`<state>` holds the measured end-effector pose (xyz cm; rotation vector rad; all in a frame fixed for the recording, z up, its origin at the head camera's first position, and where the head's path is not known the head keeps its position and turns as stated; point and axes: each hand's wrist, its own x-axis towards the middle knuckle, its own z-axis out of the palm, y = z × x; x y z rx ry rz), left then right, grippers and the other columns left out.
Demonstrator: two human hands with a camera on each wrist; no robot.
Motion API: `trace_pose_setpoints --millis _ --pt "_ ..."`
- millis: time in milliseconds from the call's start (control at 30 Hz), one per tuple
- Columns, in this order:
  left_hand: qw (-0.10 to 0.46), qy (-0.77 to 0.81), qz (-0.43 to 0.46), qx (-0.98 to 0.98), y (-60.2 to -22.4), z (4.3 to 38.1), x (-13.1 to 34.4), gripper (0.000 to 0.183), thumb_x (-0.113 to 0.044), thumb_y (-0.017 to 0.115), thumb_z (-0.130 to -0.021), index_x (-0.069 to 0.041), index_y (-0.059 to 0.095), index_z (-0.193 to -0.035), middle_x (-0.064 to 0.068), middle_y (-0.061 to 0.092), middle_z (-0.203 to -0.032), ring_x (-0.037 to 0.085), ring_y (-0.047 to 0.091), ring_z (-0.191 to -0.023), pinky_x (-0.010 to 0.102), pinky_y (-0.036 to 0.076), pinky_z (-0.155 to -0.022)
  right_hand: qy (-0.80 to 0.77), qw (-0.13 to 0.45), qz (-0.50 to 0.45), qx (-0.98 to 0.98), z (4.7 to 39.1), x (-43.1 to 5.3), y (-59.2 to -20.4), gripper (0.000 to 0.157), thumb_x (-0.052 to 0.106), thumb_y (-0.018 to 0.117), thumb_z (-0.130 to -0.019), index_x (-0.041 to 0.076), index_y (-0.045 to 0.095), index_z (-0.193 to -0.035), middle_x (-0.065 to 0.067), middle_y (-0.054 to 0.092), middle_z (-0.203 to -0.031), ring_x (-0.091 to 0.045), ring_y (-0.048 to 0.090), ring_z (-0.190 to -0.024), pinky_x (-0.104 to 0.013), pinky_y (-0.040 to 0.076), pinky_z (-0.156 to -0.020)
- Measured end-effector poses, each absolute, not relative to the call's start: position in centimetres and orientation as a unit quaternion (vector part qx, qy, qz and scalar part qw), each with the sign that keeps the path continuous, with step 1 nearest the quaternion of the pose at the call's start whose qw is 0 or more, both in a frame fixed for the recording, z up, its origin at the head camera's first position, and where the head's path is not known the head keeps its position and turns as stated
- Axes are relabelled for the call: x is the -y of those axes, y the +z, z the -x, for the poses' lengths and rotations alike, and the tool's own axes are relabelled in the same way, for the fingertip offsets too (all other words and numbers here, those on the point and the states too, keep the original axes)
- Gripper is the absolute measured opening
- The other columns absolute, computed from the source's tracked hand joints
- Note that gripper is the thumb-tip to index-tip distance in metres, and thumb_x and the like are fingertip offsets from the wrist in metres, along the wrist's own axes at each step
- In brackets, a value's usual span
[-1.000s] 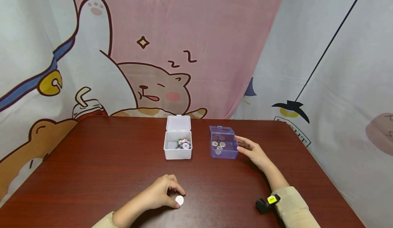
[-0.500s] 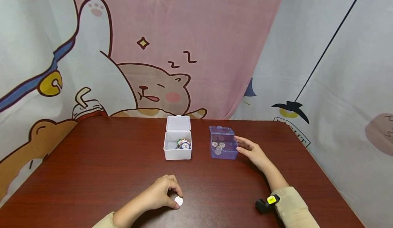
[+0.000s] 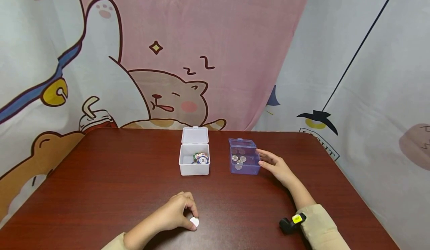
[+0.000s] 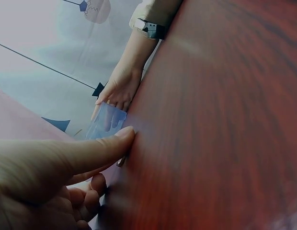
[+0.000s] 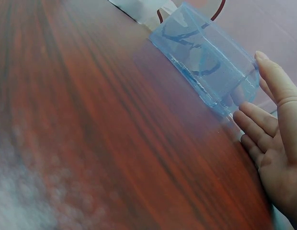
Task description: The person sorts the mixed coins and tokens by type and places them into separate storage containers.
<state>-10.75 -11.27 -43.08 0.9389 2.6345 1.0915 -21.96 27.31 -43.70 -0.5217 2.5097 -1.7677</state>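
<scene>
Close to the table's near side, my left hand [image 3: 175,212] pinches a small round coin [image 3: 194,222] between thumb and index finger. The coin's face looks plain bright white in the head view; only a thin edge of the coin [image 4: 121,161] shows in the left wrist view. Farther right, my right hand [image 3: 277,167] rests its fairly straight fingers against the right side of a clear blue plastic box [image 3: 245,169]. That box has its lid raised, and several silver coins [image 3: 239,160] lie inside it.
Left of the blue box stands a white box [image 3: 195,169] with its lid open, holding several colored poker chips [image 3: 201,158]. A brown wooden table [image 3: 111,179] carries both. Behind it hangs a printed cloth [image 3: 235,55]. A black wrist device [image 3: 290,224] sits by the right sleeve.
My left index finger and thumb have come closer together around the coin. It has shifted slightly left and tilted. The right hand and both boxes keep their places.
</scene>
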Motion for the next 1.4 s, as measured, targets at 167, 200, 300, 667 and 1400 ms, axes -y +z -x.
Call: trace_pose_setpoints --millis 167,200,300,667,1400 --pt "0.073 0.354 -0.310 -0.879 -43.1 10.7 11.2 0.027 -0.024 0.090 -0.058 -0.025 0.066 -0.069 -0.019 0.049 -0.080 0.004 0.043 -0.082 0.026 0.036 -0.073 -0.558 0.017 0.164 -0.813 21.4 -26.9 -42.9 0.049 0.006 0.059 -0.094 -0.003 0.044 -0.140 -0.028 0.046 -0.137 -0.043 0.046 -0.122 -0.017 0.044 -0.085" --pt "0.074 0.359 -0.310 -0.877 -43.1 10.7 11.2 0.027 -0.024 0.090 -0.058 -0.025 0.066 -0.069 -0.019 0.049 -0.079 0.004 0.043 -0.081 0.026 0.036 -0.072 -0.558 0.016 0.164 -0.813 21.4 -26.9 -42.9 0.049 0.006 0.059 -0.094 -0.003 0.044 -0.140 -0.028 0.046 -0.137 -0.043 0.046 -0.122 -0.017 0.044 -0.085" --pt "0.074 0.382 -0.315 -0.866 -43.1 10.8 11.3 0.023 -0.021 0.088 -0.061 -0.023 0.066 -0.067 -0.018 0.049 -0.077 0.005 0.043 -0.080 0.026 0.036 -0.071 -0.561 0.015 0.163 -0.811 21.3 -26.9 -42.9 0.048 0.006 0.059 -0.094 -0.003 0.045 -0.140 -0.028 0.046 -0.137 -0.043 0.045 -0.122 -0.017 0.043 -0.085" --pt "0.070 0.457 -0.298 -0.835 -43.4 11.0 11.2 0.015 -0.017 0.083 -0.072 -0.017 0.069 -0.066 -0.012 0.052 -0.070 0.005 0.046 -0.069 0.022 0.039 -0.063 -0.568 0.019 0.161 -0.807 21.3 -26.8 -42.8 0.048 0.006 0.059 -0.094 -0.001 0.046 -0.140 -0.028 0.047 -0.136 -0.043 0.046 -0.122 -0.018 0.044 -0.085" --pt "0.056 0.544 -0.246 -0.800 -42.6 12.0 7.1 0.014 -0.012 0.074 -0.083 -0.006 0.067 -0.074 -0.007 0.047 -0.068 0.004 0.043 -0.064 0.020 0.036 -0.057 -0.579 0.019 0.168 -0.797 21.4 -26.8 -42.8 0.048 0.004 0.059 -0.094 -0.005 0.044 -0.139 -0.031 0.046 -0.135 -0.046 0.045 -0.122 -0.018 0.045 -0.084"
